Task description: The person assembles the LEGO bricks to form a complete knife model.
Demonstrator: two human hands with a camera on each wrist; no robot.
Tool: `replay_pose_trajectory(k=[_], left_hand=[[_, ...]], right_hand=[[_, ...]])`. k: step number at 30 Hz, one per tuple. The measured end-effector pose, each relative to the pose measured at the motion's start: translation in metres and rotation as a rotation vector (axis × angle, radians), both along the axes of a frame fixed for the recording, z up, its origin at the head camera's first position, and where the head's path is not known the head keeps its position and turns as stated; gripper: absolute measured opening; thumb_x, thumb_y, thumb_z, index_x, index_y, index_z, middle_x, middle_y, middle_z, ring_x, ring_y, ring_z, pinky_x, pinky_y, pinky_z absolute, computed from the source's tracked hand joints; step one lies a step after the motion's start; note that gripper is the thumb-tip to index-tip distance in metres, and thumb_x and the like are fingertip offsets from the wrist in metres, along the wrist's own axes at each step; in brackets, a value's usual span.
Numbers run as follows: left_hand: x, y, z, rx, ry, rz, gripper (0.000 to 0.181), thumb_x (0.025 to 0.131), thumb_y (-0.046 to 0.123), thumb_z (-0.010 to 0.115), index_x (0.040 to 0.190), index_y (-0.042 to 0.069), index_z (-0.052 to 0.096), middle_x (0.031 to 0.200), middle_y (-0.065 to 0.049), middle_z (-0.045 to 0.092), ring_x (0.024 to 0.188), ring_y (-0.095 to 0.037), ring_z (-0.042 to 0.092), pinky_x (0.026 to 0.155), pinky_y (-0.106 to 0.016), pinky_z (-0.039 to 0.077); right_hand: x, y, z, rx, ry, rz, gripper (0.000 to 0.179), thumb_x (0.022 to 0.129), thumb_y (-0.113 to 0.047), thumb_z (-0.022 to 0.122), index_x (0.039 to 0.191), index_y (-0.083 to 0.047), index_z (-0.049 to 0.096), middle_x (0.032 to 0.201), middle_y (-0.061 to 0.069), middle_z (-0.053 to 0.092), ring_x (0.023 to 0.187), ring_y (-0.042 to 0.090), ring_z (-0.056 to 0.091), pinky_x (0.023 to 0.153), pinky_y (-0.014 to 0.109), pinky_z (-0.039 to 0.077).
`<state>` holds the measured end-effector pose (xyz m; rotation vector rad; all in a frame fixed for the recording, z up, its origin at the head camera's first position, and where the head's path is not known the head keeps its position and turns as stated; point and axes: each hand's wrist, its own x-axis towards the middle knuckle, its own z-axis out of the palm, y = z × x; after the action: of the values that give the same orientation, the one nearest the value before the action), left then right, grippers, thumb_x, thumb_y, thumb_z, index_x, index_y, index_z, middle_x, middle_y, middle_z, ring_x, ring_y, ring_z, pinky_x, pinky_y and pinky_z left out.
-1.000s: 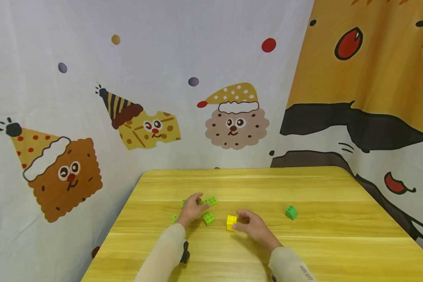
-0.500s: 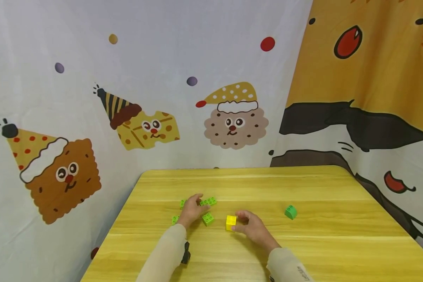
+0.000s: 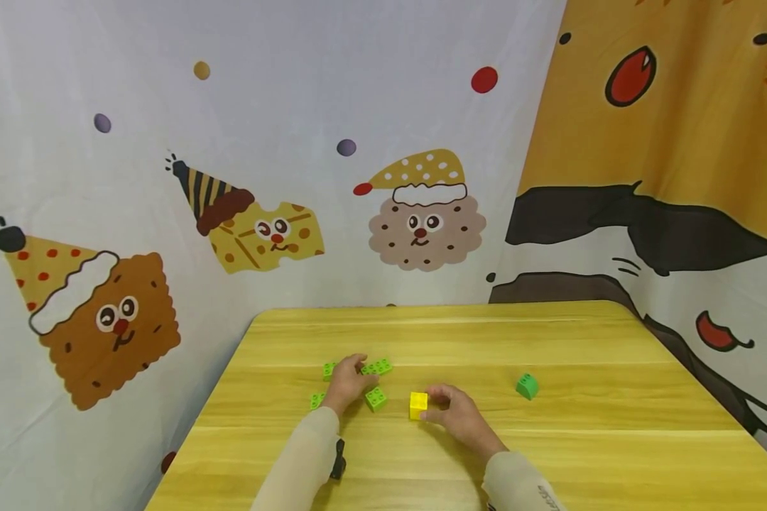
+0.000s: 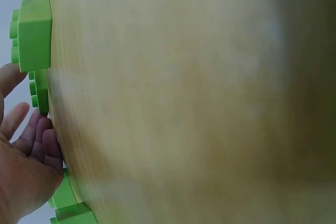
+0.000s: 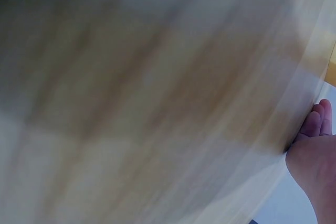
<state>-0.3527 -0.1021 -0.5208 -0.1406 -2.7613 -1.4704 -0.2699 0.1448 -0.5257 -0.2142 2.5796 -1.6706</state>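
My left hand point(image 3: 348, 383) rests loosely bent on the table among light green toy building bricks and holds nothing visible. A long green brick point(image 3: 377, 367) lies just past its fingertips, and a square green brick point(image 3: 376, 399) sits to the right of its thumb. Two more green bricks point(image 3: 317, 401) are partly hidden on its left. In the left wrist view, the nearest green brick point(image 4: 35, 35) stands upright by a finger. My right hand point(image 3: 460, 419) lies beside a yellow brick point(image 3: 418, 405); its thumb touches the brick's right side, with the fingers loosely bent. The right wrist view does not show the brick.
A darker green brick with a curved side point(image 3: 527, 386) stands alone to the right on the wooden table point(image 3: 588, 468). A cloth with printed cartoon figures point(image 3: 281, 142) hangs behind the table. A black strap piece point(image 3: 338, 460) shows by the left sleeve.
The head view shifts very slightly. Both hands and all the bricks keep their places.
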Motion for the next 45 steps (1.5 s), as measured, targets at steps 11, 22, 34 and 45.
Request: replay_pose_trajectory(k=[11, 22, 34, 45], left_hand=[[-0.002, 0.000, -0.001, -0.067, 0.000, -0.004, 0.046, 0.086, 0.006, 0.077, 0.127, -0.007, 0.061, 0.122, -0.021, 0.062, 0.117, -0.038, 0.056, 0.097, -0.049, 0.046], [-0.001, 0.000, 0.001, -0.088, -0.012, -0.004, 0.040, 0.087, 0.006, 0.077, 0.123, -0.006, 0.066, 0.118, -0.018, 0.064, 0.112, -0.035, 0.058, 0.093, -0.047, 0.049], [-0.004, -0.005, 0.003, -0.076, -0.025, -0.005, 0.037, 0.086, 0.010, 0.077, 0.119, -0.005, 0.068, 0.117, -0.017, 0.066, 0.109, -0.033, 0.060, 0.092, -0.047, 0.050], [-0.003, -0.006, 0.012, -0.057, -0.023, -0.004, 0.038, 0.086, 0.013, 0.076, 0.120, -0.002, 0.068, 0.116, -0.015, 0.065, 0.108, -0.032, 0.059, 0.091, -0.047, 0.049]], right_hand=[[0.000, -0.001, -0.001, -0.017, -0.009, -0.020, 0.041, 0.082, -0.016, 0.082, 0.117, -0.001, 0.064, 0.112, 0.007, 0.064, 0.106, 0.026, 0.058, 0.092, 0.044, 0.049], [-0.001, 0.000, 0.001, 0.000, 0.008, -0.017, 0.041, 0.085, -0.014, 0.080, 0.119, 0.001, 0.064, 0.112, 0.008, 0.065, 0.104, 0.026, 0.059, 0.089, 0.041, 0.051], [-0.007, 0.001, -0.003, 0.004, 0.007, -0.041, 0.038, 0.085, -0.012, 0.079, 0.117, 0.001, 0.065, 0.110, 0.008, 0.065, 0.101, 0.025, 0.059, 0.087, 0.039, 0.051], [-0.008, 0.000, -0.004, 0.001, 0.022, -0.042, 0.035, 0.084, -0.011, 0.080, 0.114, 0.001, 0.066, 0.105, 0.006, 0.066, 0.097, 0.022, 0.060, 0.085, 0.038, 0.052]])
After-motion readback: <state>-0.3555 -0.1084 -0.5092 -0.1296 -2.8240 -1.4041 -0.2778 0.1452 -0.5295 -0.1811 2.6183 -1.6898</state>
